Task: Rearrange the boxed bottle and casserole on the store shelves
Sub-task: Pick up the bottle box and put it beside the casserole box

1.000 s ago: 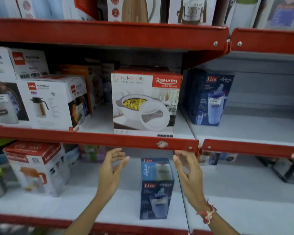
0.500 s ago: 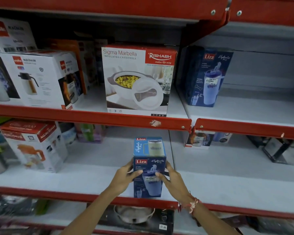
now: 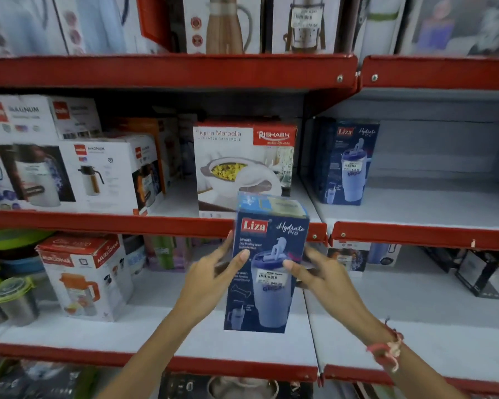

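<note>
The left hand and right hand pressed their fingers against the sides of the blue Liza bottle box, held clear of the lower shelf. At 12 o'clock the glossy cardboard Rishabh casserole box stood square on the middle shelf. Judging by this, 1 box was lifted, neither yet re-placed.

Head view, close, facing shelves
</note>
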Demonstrator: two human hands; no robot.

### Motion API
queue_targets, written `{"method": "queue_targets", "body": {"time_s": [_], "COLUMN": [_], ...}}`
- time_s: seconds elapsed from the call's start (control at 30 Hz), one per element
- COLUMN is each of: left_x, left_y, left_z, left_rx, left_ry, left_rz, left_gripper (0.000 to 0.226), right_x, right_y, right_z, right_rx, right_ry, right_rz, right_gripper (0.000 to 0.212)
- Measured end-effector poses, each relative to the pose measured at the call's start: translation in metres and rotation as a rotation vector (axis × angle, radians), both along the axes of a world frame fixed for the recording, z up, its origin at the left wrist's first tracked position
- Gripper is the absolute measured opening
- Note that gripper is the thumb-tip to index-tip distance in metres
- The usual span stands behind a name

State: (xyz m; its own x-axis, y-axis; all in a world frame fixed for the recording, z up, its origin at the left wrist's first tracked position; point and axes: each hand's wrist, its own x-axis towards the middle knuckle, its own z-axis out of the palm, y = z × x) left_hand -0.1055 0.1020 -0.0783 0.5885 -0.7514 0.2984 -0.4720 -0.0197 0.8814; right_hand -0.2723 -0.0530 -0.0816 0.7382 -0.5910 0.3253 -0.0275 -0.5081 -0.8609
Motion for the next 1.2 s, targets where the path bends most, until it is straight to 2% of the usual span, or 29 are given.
{"method": "queue_targets", "body": {"time_s": [0.27, 0.43, 0.63, 0.83, 0.93, 1.1, 1.2], "left_x": [-0.008, -0.012, -0.018, -0.03, -0.032, -0.027, -0.027], "left_y": [-0.007, -0.008, -0.026, -0.093, -0.138, -0.205, -0.234], "left_z": [0.077, 0.092, 0.092, 0.112, 0.116, 0.123, 0.127], "left_rx": [-0.198, -0.245, -0.248, -0.232, -0.204, -0.135, -0.127], "left_ry": [0.042, 0.057, 0.048, 0.004, -0.027, -0.088, -0.085], "left_rz": [-0.119, -0.152, -0.188, -0.335, -0.365, -0.352, -0.345], "left_gripper": [0.053, 0.04, 0.049, 0.044, 0.045, 0.07, 0.065], "right_x": [-0.014, -0.017, -0.022, -0.039, -0.044, -0.042, -0.037], "right_y": [0.002, 0.005, -0.008, -0.061, -0.097, -0.148, -0.175], "right_z": [0.088, 0.095, 0.097, 0.114, 0.114, 0.118, 0.121], "right_rx": [-0.156, -0.169, -0.131, 0.005, 0.061, 0.107, 0.119], "right_ry": [-0.132, -0.181, -0.199, -0.346, -0.379, -0.397, -0.394], "right_rz": [-0.122, -0.183, -0.167, -0.211, -0.241, -0.294, -0.326], "right_gripper": [0.064, 0.072, 0.061, 0.03, 0.028, 0.031, 0.03]}}
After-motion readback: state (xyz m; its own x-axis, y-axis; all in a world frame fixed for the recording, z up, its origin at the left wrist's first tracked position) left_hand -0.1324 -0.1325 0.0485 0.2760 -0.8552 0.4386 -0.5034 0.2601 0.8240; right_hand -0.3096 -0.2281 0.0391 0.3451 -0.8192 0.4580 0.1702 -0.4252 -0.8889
